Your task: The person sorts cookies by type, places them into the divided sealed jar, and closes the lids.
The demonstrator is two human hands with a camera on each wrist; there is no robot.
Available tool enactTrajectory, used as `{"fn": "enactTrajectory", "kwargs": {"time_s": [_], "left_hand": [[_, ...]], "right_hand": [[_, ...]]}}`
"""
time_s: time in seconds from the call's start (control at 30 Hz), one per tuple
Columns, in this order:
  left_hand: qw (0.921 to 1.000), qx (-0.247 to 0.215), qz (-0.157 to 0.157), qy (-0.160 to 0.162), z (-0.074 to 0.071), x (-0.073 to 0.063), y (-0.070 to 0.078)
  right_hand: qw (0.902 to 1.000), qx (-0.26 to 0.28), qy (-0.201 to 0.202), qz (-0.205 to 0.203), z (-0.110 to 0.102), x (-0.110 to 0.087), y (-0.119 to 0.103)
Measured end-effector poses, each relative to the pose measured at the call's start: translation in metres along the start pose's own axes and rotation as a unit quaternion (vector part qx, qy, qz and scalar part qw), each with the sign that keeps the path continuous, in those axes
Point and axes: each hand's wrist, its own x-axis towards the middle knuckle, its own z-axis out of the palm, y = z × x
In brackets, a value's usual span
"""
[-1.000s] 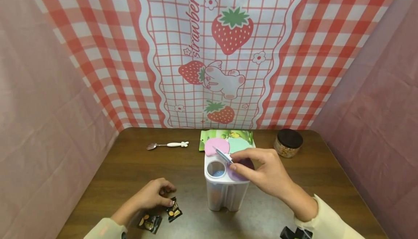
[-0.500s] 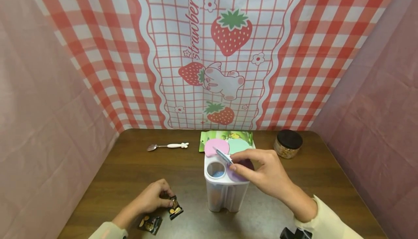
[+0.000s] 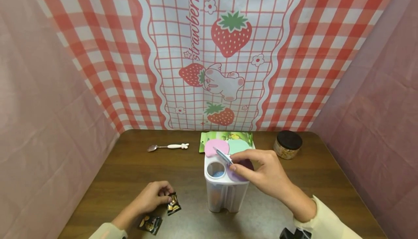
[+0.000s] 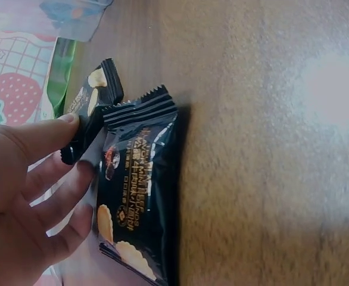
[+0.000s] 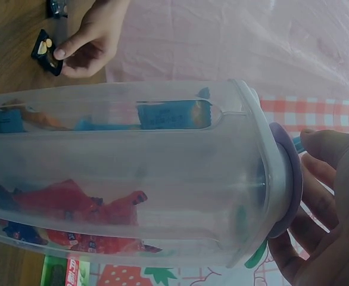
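Observation:
My left hand [image 3: 151, 197] pinches a small black biscuit packet [image 3: 174, 205] between thumb and fingers, left of the storage container. A second black packet [image 4: 142, 190] lies on the table close by, large in the left wrist view. Between my right thumb and fingers is a thin blue lid [image 3: 223, 156], tilted up from the white top of the container [image 3: 225, 197]; my right hand [image 3: 269, 175] leans over the purple lid [image 5: 286, 179]. Below the raised lid, a round hole [image 3: 216, 170] shows. Through the clear walls, blue packets [image 5: 173, 114] and red packets [image 5: 85, 205] are visible.
Pink [image 3: 217, 147] and mint [image 3: 240, 146] lids cover the container's back corners. Behind it lies a green bag [image 3: 209, 136]. A white-handled spoon [image 3: 168, 147] lies back left, and a black-lidded jar [image 3: 288, 144] stands back right. Cloth [image 3: 228, 68] hangs behind the table.
My left hand has taken hold of the black biscuit packet and lifted it slightly from where it lay. The right hand and the blue lid have stayed put.

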Motion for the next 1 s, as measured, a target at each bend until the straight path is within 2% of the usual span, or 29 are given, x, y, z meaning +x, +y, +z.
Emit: {"fn": "enactTrajectory", "kwargs": {"time_s": [0.3, 0.43, 0.53, 0.8, 1.0], "left_hand": [[0.9994, -0.031, -0.011, 0.007, -0.007, 0.002, 0.006], [0.9990, -0.030, -0.014, 0.030, -0.014, 0.005, 0.016], [0.9977, -0.021, -0.014, 0.062, -0.020, 0.008, 0.029], [0.9910, -0.014, 0.032, 0.129, -0.040, 0.018, 0.072], [0.9770, -0.049, 0.106, 0.178, -0.053, 0.028, 0.110]], "right_hand": [[1.0000, 0.002, 0.003, -0.003, 0.000, 0.001, -0.001], [1.0000, 0.003, 0.003, -0.002, 0.000, 0.000, 0.000], [0.9999, 0.005, 0.005, -0.010, 0.000, 0.000, 0.001], [0.9999, 0.009, 0.007, -0.009, 0.000, 0.000, 0.002], [0.9999, 0.011, 0.005, 0.002, 0.000, 0.000, 0.001]]}}
